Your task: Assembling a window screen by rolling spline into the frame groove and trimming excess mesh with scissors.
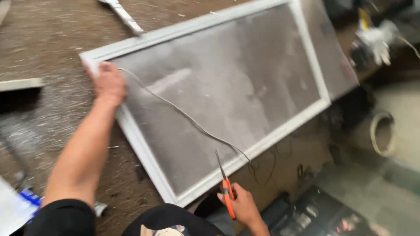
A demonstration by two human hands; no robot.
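A white-framed window screen [131, 131] with grey mesh lies flat on a brown work surface. My left hand [108, 82] presses down on the frame's far left corner, where one end of a thin grey cord [183, 114] starts. The cord runs loose across the mesh toward the near edge of the frame. My right hand [245, 205] grips orange-handled scissors [225, 183], blades pointing up toward the cord near the frame's lower edge.
A white strip [124, 15] lies beyond the screen at the top. Another pale bar [19, 84] sits at the left edge. Blue-and-white packaging [22, 203] is at the lower left. A round roll [383, 133] and blurred clutter [372, 41] stand at the right.
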